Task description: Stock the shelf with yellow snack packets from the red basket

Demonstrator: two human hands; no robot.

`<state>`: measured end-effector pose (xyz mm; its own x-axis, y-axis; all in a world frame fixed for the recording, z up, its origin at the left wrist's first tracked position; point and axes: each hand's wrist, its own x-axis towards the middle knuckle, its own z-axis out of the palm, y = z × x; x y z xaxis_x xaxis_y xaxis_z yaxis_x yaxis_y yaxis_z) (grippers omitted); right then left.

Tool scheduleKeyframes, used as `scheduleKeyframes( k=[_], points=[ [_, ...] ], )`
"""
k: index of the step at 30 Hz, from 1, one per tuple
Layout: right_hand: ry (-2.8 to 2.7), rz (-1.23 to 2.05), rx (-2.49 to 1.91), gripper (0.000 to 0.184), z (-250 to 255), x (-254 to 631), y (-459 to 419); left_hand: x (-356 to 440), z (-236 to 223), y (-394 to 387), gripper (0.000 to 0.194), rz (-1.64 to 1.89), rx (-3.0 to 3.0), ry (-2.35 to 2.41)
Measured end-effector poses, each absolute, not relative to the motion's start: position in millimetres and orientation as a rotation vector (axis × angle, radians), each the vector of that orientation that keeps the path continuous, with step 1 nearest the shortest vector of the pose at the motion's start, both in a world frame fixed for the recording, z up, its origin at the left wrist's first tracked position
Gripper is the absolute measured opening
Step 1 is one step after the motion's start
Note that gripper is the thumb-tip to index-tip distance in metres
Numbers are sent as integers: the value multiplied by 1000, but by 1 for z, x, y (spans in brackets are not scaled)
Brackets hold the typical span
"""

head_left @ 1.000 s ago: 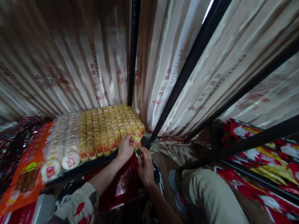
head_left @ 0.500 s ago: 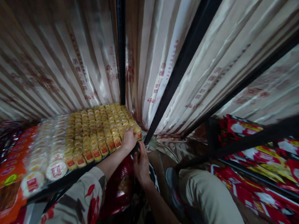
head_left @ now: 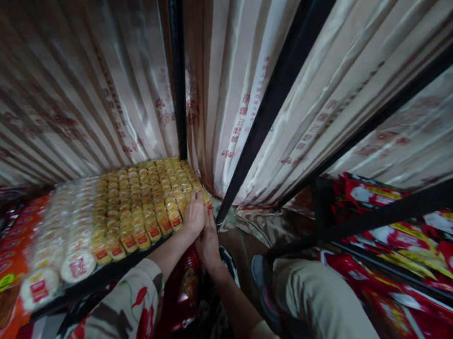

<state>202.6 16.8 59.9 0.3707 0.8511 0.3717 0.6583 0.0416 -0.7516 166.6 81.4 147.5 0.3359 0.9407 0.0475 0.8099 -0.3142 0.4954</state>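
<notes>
Rows of small yellow cakes in clear wrappers (head_left: 136, 200), with red labels on their front ends, stand close together on a black-edged shelf. At the right end of these rows, my left hand (head_left: 194, 215) is closed round the last pack, its fingers curled over the top. My right hand (head_left: 208, 242) presses against the same pack from the right and front, fingers together and pointing up. The hands meet side by side there and cover most of that pack. Its top and a bit of red label show between them.
White round wrapped cakes (head_left: 77, 263) and an orange packet (head_left: 4, 272) lie farther left on the shelf. A black upright post (head_left: 241, 158) rises just right of my hands. Printed pale curtains (head_left: 137, 83) hang behind. Red bags (head_left: 392, 236) fill a rack at right.
My right hand has moved up to the last pack, against my left hand. The view has shifted slightly, so the shelf goods sit farther left.
</notes>
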Motion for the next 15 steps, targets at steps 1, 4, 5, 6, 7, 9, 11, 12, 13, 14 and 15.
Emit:
scheduleKeyframes(
  k=[1, 4, 5, 6, 7, 9, 11, 12, 13, 14, 15],
  points=[
    [-1371, 243, -1691, 62, 58, 202, 17, 166, 144, 82, 29, 465, 2209, 1525],
    [-1421, 199, -1728, 62, 57, 202, 19, 163, 134, 85, 24, 436, 2171, 1479],
    [-1428, 183, -1746, 62, 58, 202, 19, 161, 132, 86, 24, 440, 2163, 1467],
    [-1429, 169, -1766, 60, 59, 202, 20, 160, 130, 89, 24, 450, 2157, 1454],
    [-1423, 159, -1784, 59, 61, 201, 21, 158, 128, 91, 24, 462, 2153, 1441],
    [-1401, 138, -1811, 59, 66, 200, 21, 156, 124, 95, 24, 486, 2141, 1408],
    [-1403, 109, -1822, 61, 70, 197, 21, 157, 117, 95, 25, 507, 2135, 1382],
    [-1410, 89, -1827, 62, 71, 196, 21, 158, 112, 92, 26, 534, 2133, 1370],
    [-1418, 67, -1835, 62, 72, 195, 22, 161, 106, 87, 28, 561, 2134, 1354],
    [-1425, 48, -1846, 62, 72, 194, 22, 164, 99, 81, 30, 613, 2132, 1342],
    [-1431, 34, -1856, 62, 71, 194, 23, 168, 92, 73, 33, 652, 2130, 1330]
  ],
)
